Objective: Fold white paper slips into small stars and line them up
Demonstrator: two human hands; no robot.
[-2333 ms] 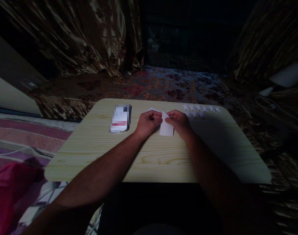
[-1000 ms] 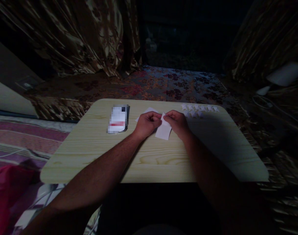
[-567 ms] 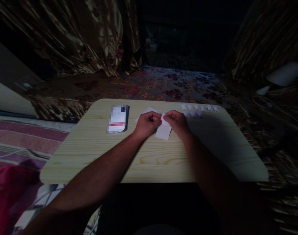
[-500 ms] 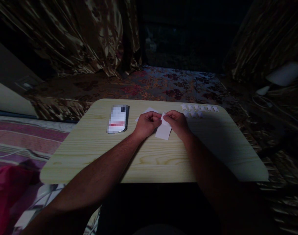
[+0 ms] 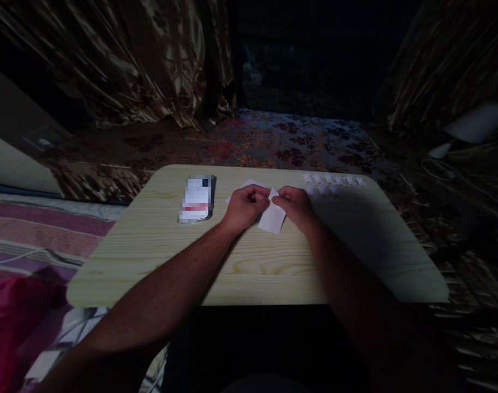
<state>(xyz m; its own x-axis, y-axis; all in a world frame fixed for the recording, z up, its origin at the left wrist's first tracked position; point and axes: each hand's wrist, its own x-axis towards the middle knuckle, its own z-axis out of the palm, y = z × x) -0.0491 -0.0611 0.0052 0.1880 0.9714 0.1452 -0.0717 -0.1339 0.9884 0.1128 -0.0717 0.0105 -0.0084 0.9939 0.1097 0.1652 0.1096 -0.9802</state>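
Between my two hands is a white strip of paper (image 5: 272, 219), its top folded to a point and its plain lower end hanging toward me. My left hand (image 5: 246, 208) pinches its left edge with thumb and fingers. On the opposite edge, my right hand (image 5: 297, 206) grips it near the folded tip, thumb on top. More white paper (image 5: 249, 184) lies on the table just behind my left hand, partly covered by it. Several small folded white paper pieces (image 5: 334, 180) sit in two rows beyond my right hand.
A phone (image 5: 197, 199), partly pixelated, lies left of my hands on the pale wooden table (image 5: 257, 273). Behind the table is a flower-patterned cloth surface (image 5: 281, 139). A white lamp (image 5: 478, 124) stands at far right, and a striped bedspread (image 5: 48, 229) at left.
The lower end of the paper strip has swung slightly left. My right thumb has shifted a little on the strip; my left hand stays almost still.
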